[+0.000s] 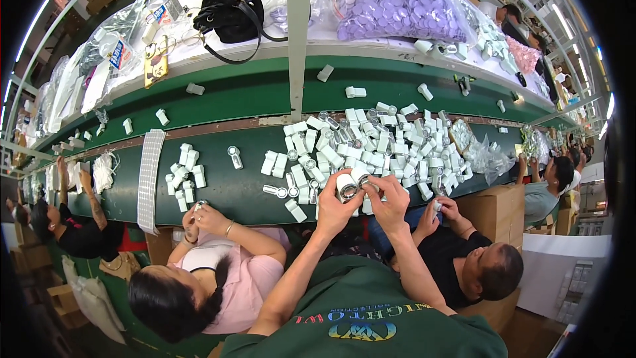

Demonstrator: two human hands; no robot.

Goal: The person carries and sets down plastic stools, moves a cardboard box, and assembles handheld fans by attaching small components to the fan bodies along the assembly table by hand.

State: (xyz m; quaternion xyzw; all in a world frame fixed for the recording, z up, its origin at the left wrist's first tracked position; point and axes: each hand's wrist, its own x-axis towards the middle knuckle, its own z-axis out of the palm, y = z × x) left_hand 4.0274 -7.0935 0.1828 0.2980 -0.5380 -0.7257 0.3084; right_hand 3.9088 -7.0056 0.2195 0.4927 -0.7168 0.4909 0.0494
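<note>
Both my hands are together at the near edge of the green worktable. My left hand (335,208) is closed around a small pale mint plastic part (347,187) with a shiny round end facing up. My right hand (389,200) pinches at its right side, where a pale rounded piece (360,174) shows between the fingers. Whether these are one piece or two, I cannot tell. Just beyond my fingers spreads a heap of similar pale plastic parts (391,139), several with round heads and clear grey sections.
A smaller cluster of pale parts (187,171) and a white perforated strip (150,179) lie to the left. Co-workers sit close on both sides, their hands on small parts. A metal post (297,40) rises ahead; a bag of purple discs (404,6) rests on the shelf.
</note>
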